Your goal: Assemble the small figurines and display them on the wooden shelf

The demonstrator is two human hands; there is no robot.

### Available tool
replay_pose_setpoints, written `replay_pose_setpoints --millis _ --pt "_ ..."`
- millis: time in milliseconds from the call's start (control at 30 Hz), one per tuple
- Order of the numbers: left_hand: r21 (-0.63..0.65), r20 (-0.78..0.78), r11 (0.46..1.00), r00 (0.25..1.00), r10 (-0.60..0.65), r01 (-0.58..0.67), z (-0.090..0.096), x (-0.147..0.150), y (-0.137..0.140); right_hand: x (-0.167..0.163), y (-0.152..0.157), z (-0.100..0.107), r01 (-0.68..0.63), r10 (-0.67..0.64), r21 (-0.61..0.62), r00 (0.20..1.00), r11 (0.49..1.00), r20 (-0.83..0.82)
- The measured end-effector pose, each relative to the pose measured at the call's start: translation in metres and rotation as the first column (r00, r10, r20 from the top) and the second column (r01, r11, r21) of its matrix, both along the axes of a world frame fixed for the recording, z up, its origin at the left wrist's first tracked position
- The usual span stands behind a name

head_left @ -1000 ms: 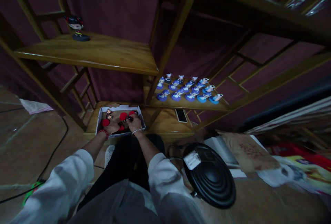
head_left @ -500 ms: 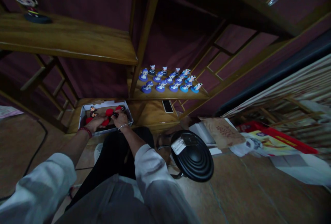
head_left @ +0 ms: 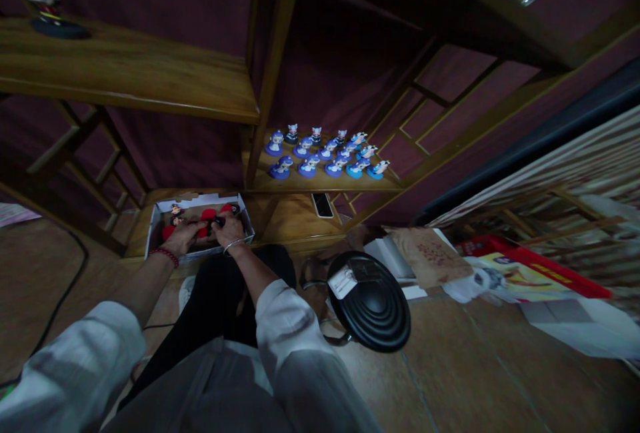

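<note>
Both my hands are inside a shallow cardboard box (head_left: 151, 225) with white edges, on the lowest shelf. Between them is a small red-and-black figurine (head_left: 208, 215), partly covered by fingers. My right hand (head_left: 231, 229), a bracelet at its wrist, is closed around the figurine's dark part. The fingers of my left hand (head_left: 181, 238), with red beads at the wrist, are pressed together against its red side. Other small figurines (head_left: 176, 210) with black hair and red parts lie in the box, at its left and far right ends.
Several purple, blue and dark figurines (head_left: 309, 165) stand in rows on the shelf right of the box. A phone (head_left: 322, 205) lies below them. A black round stool (head_left: 373, 306) and paper packaging (head_left: 425, 256) are on my right. A larger figurine (head_left: 47, 9) stands upper left.
My hands stay in the box; the figurine between them has turned slightly and its red part sits a little differently. The view has shifted slightly.
</note>
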State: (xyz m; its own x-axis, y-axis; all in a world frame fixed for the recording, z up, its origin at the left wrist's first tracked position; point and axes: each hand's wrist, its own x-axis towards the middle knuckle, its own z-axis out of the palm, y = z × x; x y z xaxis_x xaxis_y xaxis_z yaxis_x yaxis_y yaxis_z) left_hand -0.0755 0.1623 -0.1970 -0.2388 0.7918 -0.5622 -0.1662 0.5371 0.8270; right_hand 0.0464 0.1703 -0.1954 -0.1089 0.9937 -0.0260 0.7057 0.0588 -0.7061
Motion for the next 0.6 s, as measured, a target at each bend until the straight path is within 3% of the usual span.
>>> replay_pose_setpoints --millis 200,433,600 --pt "0.032 0.163 0.997 0.985 0.065 -0.071 -0.004 0.000 0.001 0.000 0.002 -0.003 0.013 -0.012 0.006 1.000 1.000 -0.025" --pt "-0.040 0.191 0.990 0.971 0.141 -0.136 0.000 -0.004 -0.001 0.000 0.006 -0.005 0.042 -0.041 0.007 0.996 0.999 -0.076" --pt "-0.011 0.301 0.978 0.932 0.201 -0.207 0.004 -0.007 -0.001 0.003 0.012 -0.005 0.095 -0.096 -0.009 0.988 0.995 -0.123"
